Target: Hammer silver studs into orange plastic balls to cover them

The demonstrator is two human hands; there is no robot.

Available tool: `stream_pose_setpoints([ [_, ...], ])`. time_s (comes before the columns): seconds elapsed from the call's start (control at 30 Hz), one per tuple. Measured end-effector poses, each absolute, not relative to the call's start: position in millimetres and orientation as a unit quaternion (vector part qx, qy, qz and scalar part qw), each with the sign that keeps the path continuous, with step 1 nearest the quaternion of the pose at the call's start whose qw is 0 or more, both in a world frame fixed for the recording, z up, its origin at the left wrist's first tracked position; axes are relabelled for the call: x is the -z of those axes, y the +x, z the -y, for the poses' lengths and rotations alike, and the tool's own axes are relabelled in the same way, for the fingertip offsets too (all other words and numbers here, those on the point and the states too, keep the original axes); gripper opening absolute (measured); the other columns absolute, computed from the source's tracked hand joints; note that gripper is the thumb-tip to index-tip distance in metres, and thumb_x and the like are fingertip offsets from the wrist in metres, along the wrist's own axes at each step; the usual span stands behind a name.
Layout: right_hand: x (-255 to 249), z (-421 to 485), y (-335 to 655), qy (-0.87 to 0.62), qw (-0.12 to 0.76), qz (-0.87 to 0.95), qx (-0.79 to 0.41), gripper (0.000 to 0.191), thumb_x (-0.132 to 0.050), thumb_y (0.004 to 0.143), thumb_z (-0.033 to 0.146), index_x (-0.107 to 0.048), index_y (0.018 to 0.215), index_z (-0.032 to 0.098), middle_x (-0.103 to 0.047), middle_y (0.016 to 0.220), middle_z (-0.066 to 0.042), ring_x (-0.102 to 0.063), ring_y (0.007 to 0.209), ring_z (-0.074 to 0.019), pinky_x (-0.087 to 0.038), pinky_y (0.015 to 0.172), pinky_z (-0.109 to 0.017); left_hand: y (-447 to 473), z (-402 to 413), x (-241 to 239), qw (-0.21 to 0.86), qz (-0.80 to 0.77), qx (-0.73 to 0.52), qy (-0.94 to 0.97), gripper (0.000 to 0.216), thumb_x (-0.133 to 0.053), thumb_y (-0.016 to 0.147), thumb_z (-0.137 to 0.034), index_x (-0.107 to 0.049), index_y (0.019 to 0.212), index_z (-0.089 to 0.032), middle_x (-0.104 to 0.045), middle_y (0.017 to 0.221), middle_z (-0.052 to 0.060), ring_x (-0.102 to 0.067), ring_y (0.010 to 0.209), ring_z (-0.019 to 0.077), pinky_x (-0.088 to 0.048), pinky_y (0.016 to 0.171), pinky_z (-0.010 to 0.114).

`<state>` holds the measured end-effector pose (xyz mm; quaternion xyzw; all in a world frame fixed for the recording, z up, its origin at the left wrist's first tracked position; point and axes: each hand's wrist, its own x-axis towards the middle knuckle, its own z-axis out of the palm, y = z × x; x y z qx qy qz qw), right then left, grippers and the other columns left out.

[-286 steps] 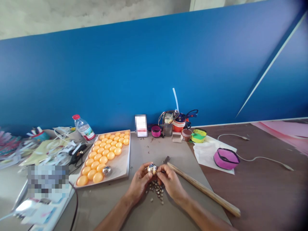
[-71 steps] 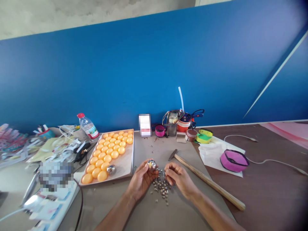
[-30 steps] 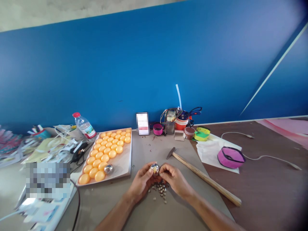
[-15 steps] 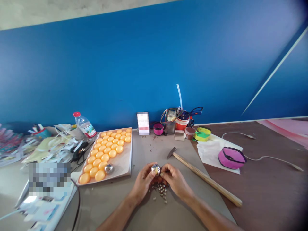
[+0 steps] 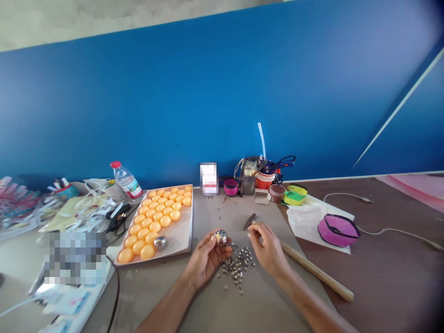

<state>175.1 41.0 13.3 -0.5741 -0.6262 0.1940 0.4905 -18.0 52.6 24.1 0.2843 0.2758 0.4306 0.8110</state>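
My left hand point(image 5: 205, 258) is closed around a small ball point(image 5: 220, 237) partly covered with shiny studs, held just above the table. A loose pile of metal studs point(image 5: 238, 266) lies right of that hand. My right hand point(image 5: 268, 246) is apart from the ball, its fingers spread and stretched toward the head of a hammer point(image 5: 249, 221), lying over the near end of the wooden handle point(image 5: 321, 276). A tray point(image 5: 189, 231) to the left holds several orange balls point(image 5: 155, 226) and one finished silver ball point(image 5: 160, 242).
A water bottle point(image 5: 127, 181) and tangled cables and papers point(image 5: 81, 210) crowd the left. Cups and small pots point(image 5: 265, 179) stand by the blue wall. A pink pouch point(image 5: 338, 230) on white paper and a white cable point(image 5: 398, 229) lie at the right.
My right hand has left the studded ball and moved right toward the hammer head. My left hand still holds the ball. The stud pile is now uncovered.
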Motion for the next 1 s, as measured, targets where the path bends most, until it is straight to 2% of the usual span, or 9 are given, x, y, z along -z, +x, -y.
stream_pose_setpoints([
  [0.07,-5,-47,184,-0.599,0.464,0.643,-0.112,0.016,-0.046,0.079,0.021,-0.054,0.093,0.018,-0.057,0.088,-0.008,-0.052,0.082,-0.0193,-0.039,0.074,-0.033,-19,-54,-23,0.812,-0.272,-0.438,0.274,0.032,-0.056,0.08,-0.029,-0.053,0.107,-0.013,-0.065,0.092,0.011,-0.064,0.077,0.0174,-0.048,0.076,0.031],
  [0.2,2,-48,185,-0.583,0.423,0.691,-0.062,0.02,-0.044,0.081,0.019,-0.053,0.099,0.018,-0.058,0.093,-0.008,-0.053,0.086,-0.0194,-0.037,0.076,-0.033,-20,-54,-24,0.81,-0.269,-0.445,0.271,0.033,-0.058,0.078,-0.027,-0.052,0.109,-0.015,-0.064,0.093,0.01,-0.063,0.08,0.0173,-0.047,0.078,0.031],
  [0.37,-16,-36,173,-0.513,0.318,0.793,-0.089,0.018,-0.05,0.078,0.02,-0.058,0.094,0.018,-0.059,0.091,-0.007,-0.05,0.089,-0.0195,-0.032,0.082,-0.035,-20,-55,-26,0.798,-0.279,-0.465,0.263,0.036,-0.062,0.075,-0.024,-0.054,0.11,-0.017,-0.063,0.087,0.005,-0.062,0.076,0.0152,-0.046,0.075,0.03],
  [0.5,-24,-30,168,-0.495,0.229,0.829,-0.123,0.025,-0.056,0.074,0.028,-0.06,0.098,0.021,-0.057,0.088,-0.005,-0.048,0.089,-0.0195,-0.029,0.082,-0.034,-20,-55,-26,0.788,-0.29,-0.473,0.268,0.034,-0.063,0.075,-0.025,-0.056,0.107,-0.018,-0.061,0.085,0.004,-0.06,0.071,0.0129,-0.045,0.068,0.026],
  [0.57,-22,-29,166,-0.498,0.209,0.832,-0.127,0.02,-0.055,0.075,0.027,-0.061,0.095,0.022,-0.056,0.087,-0.004,-0.047,0.087,-0.0183,-0.028,0.081,-0.033,-19,-54,-27,0.784,-0.294,-0.473,0.275,0.035,-0.063,0.074,-0.025,-0.056,0.108,-0.019,-0.061,0.083,0.003,-0.058,0.069,0.0119,-0.044,0.065,0.026],
  [0.67,-18,-29,163,-0.501,0.207,0.831,-0.128,0.014,-0.05,0.078,0.019,-0.062,0.084,0.022,-0.055,0.083,-0.003,-0.047,0.084,-0.0162,-0.028,0.079,-0.031,-18,-53,-28,0.78,-0.295,-0.474,0.283,0.037,-0.065,0.073,-0.025,-0.056,0.109,-0.021,-0.06,0.081,0.002,-0.057,0.066,0.0108,-0.043,0.064,0.025],
  [0.77,-17,-30,161,-0.501,0.222,0.828,-0.124,0.017,-0.046,0.08,0.014,-0.06,0.073,0.02,-0.054,0.077,-0.002,-0.047,0.08,-0.0147,-0.027,0.078,-0.03,-17,-53,-29,0.78,-0.292,-0.473,0.286,0.035,-0.066,0.072,-0.026,-0.057,0.106,-0.021,-0.06,0.081,0.002,-0.057,0.066,0.0108,-0.043,0.064,0.025],
  [0.9,-17,-30,159,-0.506,0.282,0.807,-0.115,0.016,-0.044,0.078,0.011,-0.057,0.073,0.019,-0.055,0.077,-0.002,-0.048,0.077,-0.0147,-0.028,0.077,-0.031,-17,-53,-27,0.782,-0.296,-0.471,0.282,0.033,-0.067,0.071,-0.025,-0.059,0.103,-0.02,-0.061,0.081,0.002,-0.058,0.067,0.0113,-0.043,0.066,0.026],
  [1.0,-14,-30,160,-0.507,0.327,0.784,-0.145,0.016,-0.042,0.074,0.007,-0.054,0.072,0.018,-0.055,0.069,-0.001,-0.048,0.069,-0.014,-0.03,0.076,-0.031,-17,-53,-26,0.786,-0.293,-0.467,0.28,0.032,-0.066,0.071,-0.023,-0.059,0.102,-0.02,-0.061,0.081,0.001,-0.058,0.067,0.0113,-0.044,0.068,0.026],
])
